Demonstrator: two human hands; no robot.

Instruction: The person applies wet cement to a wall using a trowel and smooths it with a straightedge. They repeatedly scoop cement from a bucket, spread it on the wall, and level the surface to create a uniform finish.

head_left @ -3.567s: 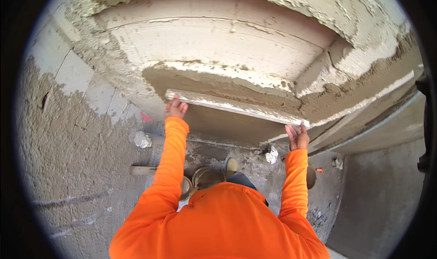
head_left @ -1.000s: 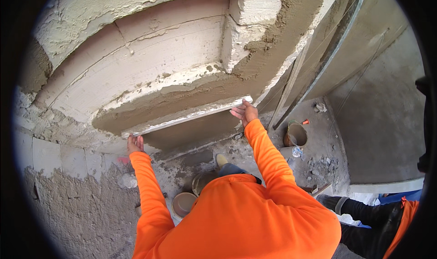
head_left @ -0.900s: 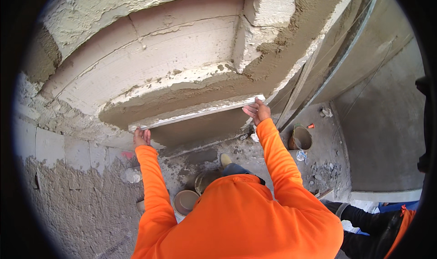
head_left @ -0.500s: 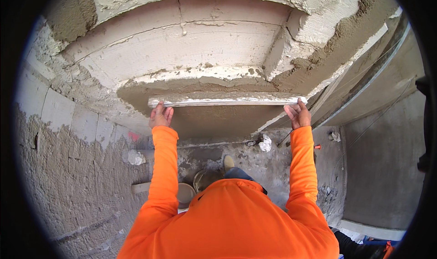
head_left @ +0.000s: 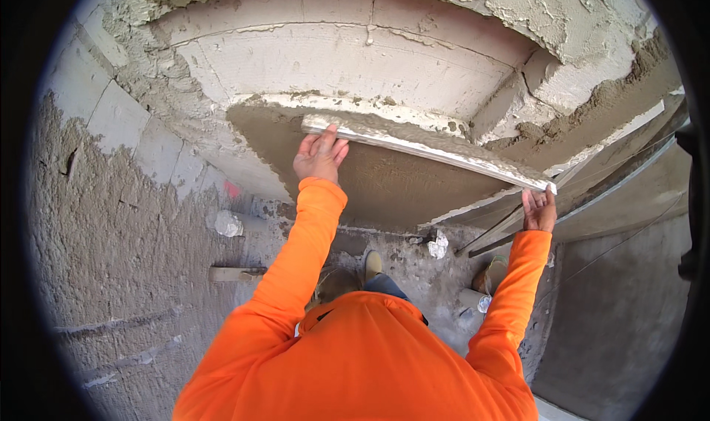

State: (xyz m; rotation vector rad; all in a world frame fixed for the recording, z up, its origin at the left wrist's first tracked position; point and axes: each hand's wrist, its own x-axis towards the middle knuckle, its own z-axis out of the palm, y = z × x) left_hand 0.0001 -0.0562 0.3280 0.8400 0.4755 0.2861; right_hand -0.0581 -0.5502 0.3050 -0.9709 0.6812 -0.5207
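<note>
A long, pale straightedge (head_left: 429,146) coated with mortar lies slantwise across wet grey mortar (head_left: 399,188) on the wall panel in front of me. Its left end is farther up, and its right end comes nearer to me. My left hand (head_left: 322,156) grips the bar close to the left end, fingers curled over its near edge. At the opposite end, my right hand (head_left: 539,210) pinches the tip between thumb and fingers. A ridge of mortar sits along the bar's far edge. Below the bar, the mortar looks smooth.
Beyond the mortar is a recess of pale blocks (head_left: 296,55). Rough plastered wall (head_left: 111,228) rises at left, with a wrapped pipe end (head_left: 228,223) protruding. A bucket (head_left: 489,277) stands on the floor at right, near a white lump (head_left: 438,244). A smooth grey wall (head_left: 606,302) stands far right.
The straightedge has turned from nearly level to slanting, its right end now nearer me. Both hands still hold it and appear farther right in the picture; the view has shifted too.
</note>
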